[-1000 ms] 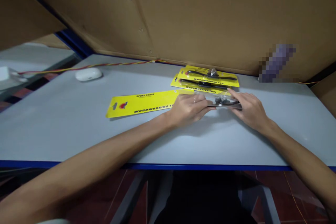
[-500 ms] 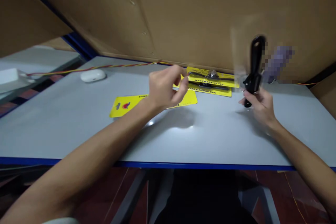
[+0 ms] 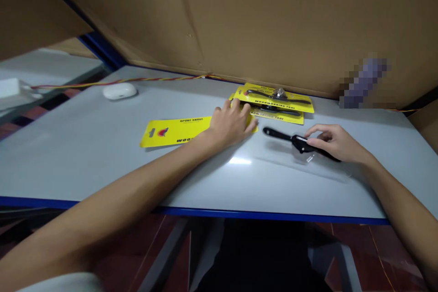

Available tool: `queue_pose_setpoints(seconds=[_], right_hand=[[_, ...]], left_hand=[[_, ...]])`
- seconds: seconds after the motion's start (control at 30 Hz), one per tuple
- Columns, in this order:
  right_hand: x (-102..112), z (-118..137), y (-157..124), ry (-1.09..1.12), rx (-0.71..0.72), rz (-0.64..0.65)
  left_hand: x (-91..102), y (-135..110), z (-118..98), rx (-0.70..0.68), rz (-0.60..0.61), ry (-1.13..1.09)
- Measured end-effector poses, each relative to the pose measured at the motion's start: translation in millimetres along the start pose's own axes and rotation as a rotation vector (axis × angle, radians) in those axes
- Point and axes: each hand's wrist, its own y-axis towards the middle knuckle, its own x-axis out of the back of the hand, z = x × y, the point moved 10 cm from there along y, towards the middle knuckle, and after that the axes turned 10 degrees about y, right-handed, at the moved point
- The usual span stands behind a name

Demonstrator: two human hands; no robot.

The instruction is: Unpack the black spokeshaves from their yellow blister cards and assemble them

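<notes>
My right hand [image 3: 337,143] grips a black spokeshave [image 3: 301,144] by one of its handles, low over the right of the table. Beneath the tool is a clear plastic cover [image 3: 321,171], faint against the grey top. My left hand [image 3: 231,124] lies palm down on the right end of a yellow backing card [image 3: 160,133] printed "SPOKE SHAVE". Its fingers are spread and partly hide the card. Just beyond those fingertips, packaged spokeshaves [image 3: 275,101] on yellow cards overlap one another near the back panel.
A small white rounded case [image 3: 119,91] sits at the back left, in front of a red and yellow cable [image 3: 153,80]. A cardboard panel [image 3: 260,23] rises behind the table [image 3: 102,169]. A blurred purple object [image 3: 364,83] stands at the back right.
The right hand has lowered the spokeshave from upright to nearly level, close to the table. My left hand has turned over, come down onto the yellow card and spread its fingers.
</notes>
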Motion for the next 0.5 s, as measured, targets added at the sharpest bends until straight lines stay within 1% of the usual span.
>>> queue_pose_setpoints(seconds=[0.07,0.1,0.17,0.27,0.33,0.4,0.5], right_hand=[[-2.5,1.9,-2.8,-0.179,0.043,0.09],[0.1,2.1,-3.9,-0.268,0.067,0.102],[10.7,1.6,-5.3,-0.418,0.113,0.066],[27.3,-1.7,-5.4,-0.565,0.149,-0.055],[32.0,-4.6,-4.5,-0.607,0.139,-0.119],[31.9,-4.4,-3.6,-0.595,0.132,-0.163],[26.4,2.0,-3.4,-0.553,0.151,-0.183]], left_hand=[[-0.4,0.7,5.8,0.047,-0.005,-0.014],[-0.9,1.1,8.0,0.062,-0.004,-0.017],[-1.6,1.6,9.8,0.078,-0.002,-0.017],[-1.2,1.4,5.8,0.064,-0.002,-0.028],[-0.7,1.0,1.8,0.046,-0.004,-0.04],[-1.0,1.0,-0.4,0.034,-0.004,-0.046],[-3.6,2.0,0.9,0.035,0.002,-0.052]])
